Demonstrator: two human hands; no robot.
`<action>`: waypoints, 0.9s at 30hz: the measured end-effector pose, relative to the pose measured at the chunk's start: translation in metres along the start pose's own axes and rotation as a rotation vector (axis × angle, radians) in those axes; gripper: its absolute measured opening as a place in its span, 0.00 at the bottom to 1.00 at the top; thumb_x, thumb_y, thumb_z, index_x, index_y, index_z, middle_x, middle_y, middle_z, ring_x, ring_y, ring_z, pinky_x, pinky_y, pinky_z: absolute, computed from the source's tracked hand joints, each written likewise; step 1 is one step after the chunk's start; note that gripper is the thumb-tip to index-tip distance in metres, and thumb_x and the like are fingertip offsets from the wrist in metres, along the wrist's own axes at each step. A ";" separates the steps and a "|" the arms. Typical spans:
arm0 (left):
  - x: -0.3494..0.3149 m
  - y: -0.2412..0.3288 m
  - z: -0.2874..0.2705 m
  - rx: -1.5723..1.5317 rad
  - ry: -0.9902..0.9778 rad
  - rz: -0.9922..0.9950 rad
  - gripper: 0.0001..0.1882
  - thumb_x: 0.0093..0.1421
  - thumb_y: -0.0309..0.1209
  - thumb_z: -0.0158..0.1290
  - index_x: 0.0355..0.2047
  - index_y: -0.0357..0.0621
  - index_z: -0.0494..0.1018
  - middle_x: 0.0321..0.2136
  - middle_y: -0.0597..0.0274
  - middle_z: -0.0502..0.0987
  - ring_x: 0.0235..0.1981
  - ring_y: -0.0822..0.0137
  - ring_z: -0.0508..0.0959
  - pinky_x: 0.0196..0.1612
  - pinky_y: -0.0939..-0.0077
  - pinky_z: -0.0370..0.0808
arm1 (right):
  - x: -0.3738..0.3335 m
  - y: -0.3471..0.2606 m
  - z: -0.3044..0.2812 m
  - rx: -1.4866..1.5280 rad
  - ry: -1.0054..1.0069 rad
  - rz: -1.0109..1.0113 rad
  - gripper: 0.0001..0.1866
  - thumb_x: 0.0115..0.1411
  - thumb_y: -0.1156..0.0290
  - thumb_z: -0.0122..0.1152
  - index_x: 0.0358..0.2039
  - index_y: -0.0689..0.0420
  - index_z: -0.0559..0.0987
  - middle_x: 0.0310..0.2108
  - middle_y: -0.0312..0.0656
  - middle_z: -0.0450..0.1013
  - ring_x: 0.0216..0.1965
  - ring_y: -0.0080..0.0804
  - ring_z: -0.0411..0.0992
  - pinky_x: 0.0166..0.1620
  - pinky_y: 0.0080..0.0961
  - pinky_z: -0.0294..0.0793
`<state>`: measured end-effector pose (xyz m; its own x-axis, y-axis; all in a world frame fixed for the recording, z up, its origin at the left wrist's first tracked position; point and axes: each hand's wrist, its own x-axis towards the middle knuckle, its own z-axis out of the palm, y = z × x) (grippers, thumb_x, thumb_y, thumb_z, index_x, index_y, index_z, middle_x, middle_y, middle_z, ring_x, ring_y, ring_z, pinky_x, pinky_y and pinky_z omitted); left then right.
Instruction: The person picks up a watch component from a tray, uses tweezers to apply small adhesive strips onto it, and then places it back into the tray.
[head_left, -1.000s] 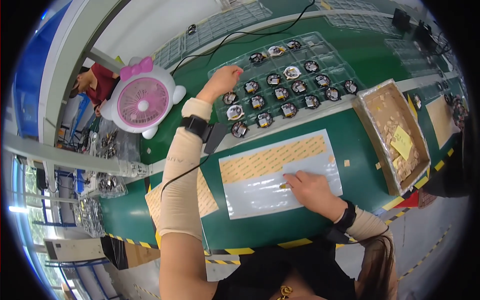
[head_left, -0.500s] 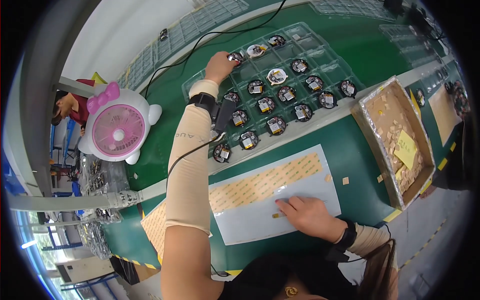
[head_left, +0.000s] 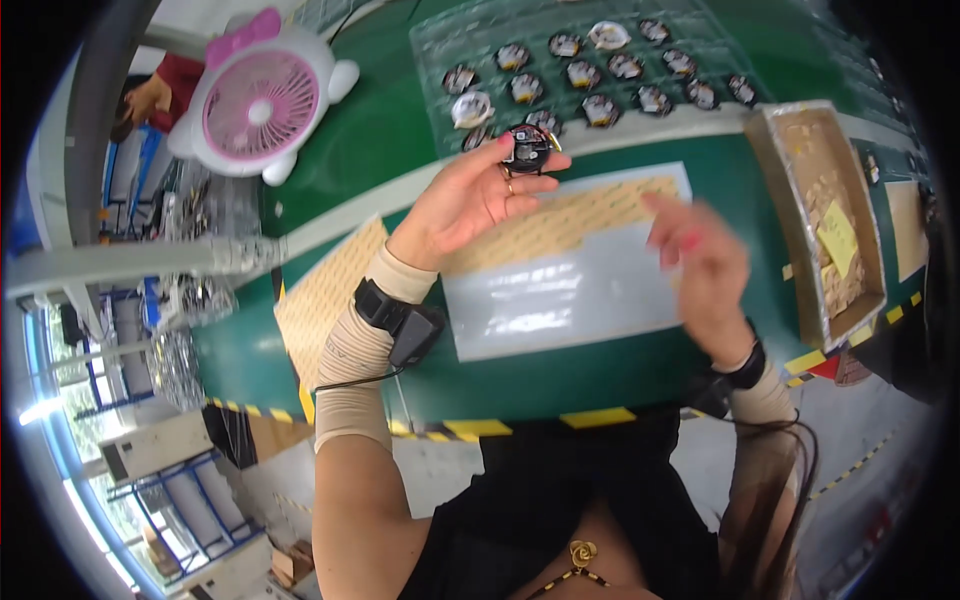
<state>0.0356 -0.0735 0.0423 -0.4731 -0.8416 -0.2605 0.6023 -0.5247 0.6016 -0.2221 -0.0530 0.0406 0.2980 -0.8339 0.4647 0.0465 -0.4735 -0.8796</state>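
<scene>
A round black device with a small circuit board is pinched between the thumb and fingers of my left hand, with its electronics facing up. This hand is above the far left part of a white sheet that carries a band of tan adhesive stickers. My right hand hovers at the right edge of the sheet, its fingers smeared by motion; whether it holds anything cannot be made out. Beyond the hands, a clear plastic tray carries several similar round devices in its compartments.
On the right stands a cardboard box holding tan scraps and a yellow note. Another tan sticker sheet lies at the left. A pink and white fan is at the far left, with a person behind it.
My left hand has come back from the tray toward me, bringing a round device over the sheet. My right hand has lifted off the sheet and moved right. The view has shifted too.
</scene>
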 end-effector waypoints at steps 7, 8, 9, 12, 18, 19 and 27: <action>-0.066 -0.062 -0.009 -0.222 0.106 0.123 0.24 0.66 0.38 0.33 0.53 0.30 0.54 0.51 0.40 0.63 0.51 0.52 0.67 0.54 0.65 0.67 | 0.009 -0.003 0.032 0.364 -0.064 0.278 0.19 0.64 0.65 0.41 0.36 0.69 0.74 0.35 0.47 0.71 0.30 0.29 0.70 0.37 0.21 0.69; -0.068 -0.068 -0.011 -0.239 0.112 0.152 0.24 0.66 0.38 0.33 0.53 0.29 0.54 0.51 0.40 0.62 0.52 0.51 0.66 0.56 0.64 0.66 | 0.000 0.005 0.042 0.436 -0.058 0.292 0.18 0.64 0.65 0.42 0.37 0.69 0.74 0.37 0.48 0.71 0.33 0.31 0.71 0.39 0.22 0.70; -0.070 -0.073 -0.013 -0.246 0.110 0.158 0.24 0.66 0.38 0.33 0.53 0.29 0.54 0.51 0.40 0.62 0.52 0.51 0.66 0.56 0.64 0.66 | -0.007 0.010 0.049 0.506 -0.050 0.305 0.17 0.63 0.66 0.43 0.38 0.69 0.74 0.39 0.49 0.71 0.36 0.33 0.72 0.42 0.23 0.71; -0.079 -0.085 -0.017 -0.252 0.157 0.237 0.23 0.65 0.37 0.35 0.52 0.28 0.54 0.49 0.43 0.64 0.52 0.52 0.66 0.57 0.64 0.65 | -0.026 0.015 0.065 0.437 -0.154 0.394 0.15 0.62 0.68 0.46 0.41 0.69 0.72 0.41 0.51 0.70 0.41 0.37 0.72 0.46 0.25 0.71; -0.080 -0.091 -0.021 -0.235 0.131 0.290 0.21 0.65 0.35 0.37 0.51 0.29 0.56 0.48 0.44 0.65 0.50 0.53 0.68 0.56 0.64 0.66 | -0.033 0.019 0.075 0.462 -0.241 0.457 0.15 0.60 0.73 0.49 0.44 0.69 0.71 0.42 0.52 0.70 0.42 0.39 0.72 0.46 0.26 0.71; -0.081 -0.091 -0.020 -0.223 0.135 0.280 0.21 0.65 0.35 0.37 0.51 0.29 0.56 0.47 0.44 0.65 0.50 0.53 0.68 0.56 0.65 0.66 | -0.034 0.018 0.076 0.502 -0.218 0.476 0.14 0.60 0.74 0.49 0.44 0.69 0.71 0.42 0.52 0.70 0.42 0.39 0.72 0.46 0.26 0.71; -0.082 -0.089 -0.019 -0.199 0.122 0.246 0.22 0.65 0.37 0.37 0.49 0.28 0.58 0.47 0.44 0.65 0.49 0.54 0.68 0.55 0.65 0.67 | -0.035 0.015 0.074 0.493 -0.148 0.446 0.14 0.60 0.76 0.47 0.44 0.70 0.70 0.43 0.53 0.69 0.42 0.40 0.72 0.47 0.28 0.71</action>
<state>0.0326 0.0405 -0.0040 -0.2249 -0.9488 -0.2219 0.8079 -0.3089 0.5019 -0.1613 -0.0104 0.0036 0.5151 -0.8551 0.0590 0.3074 0.1200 -0.9440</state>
